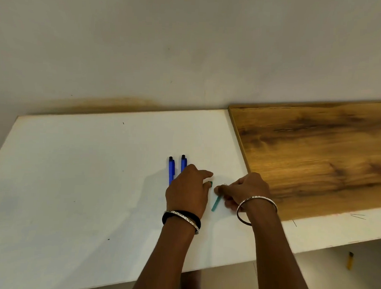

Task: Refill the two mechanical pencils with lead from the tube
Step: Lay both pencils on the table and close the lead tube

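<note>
Both hands are down low over the white table [75,172], close together near its right half. The right hand [246,190] has the teal lead tube [216,203] pinched in its grip — thumb and fingers closed round the upper end, the rest of the tube slanting down and to the left below the knuckles, its lower tip at or just above the table top. Just left of that grip sits the left hand [187,191], palm down, fingers curled in, and at its fingertips there is a small dark green piece [210,184], perhaps the tube's cap; the grip looks nearly closed on it, though whether it is truly held or only touched I cannot tell. The two hands are just apart, the green piece between them.

Beyond the left hand lie the two blue pencils [171,169] — side by side, parallel, black ends pointing away toward the wall [189,46]. The right-hand pencil [183,162] is mostly hidden under the left hand's knuckles; the other shows more of its barrel.

Bangles on both wrists: a silver bangle [257,199] on the right, a silver one with a black band [182,218] on the left. Off to the right of the right hand, a wood-grain panel [315,154] lies on the table. Below the table edge, lower right, a small yellow object [350,260] on the floor.
</note>
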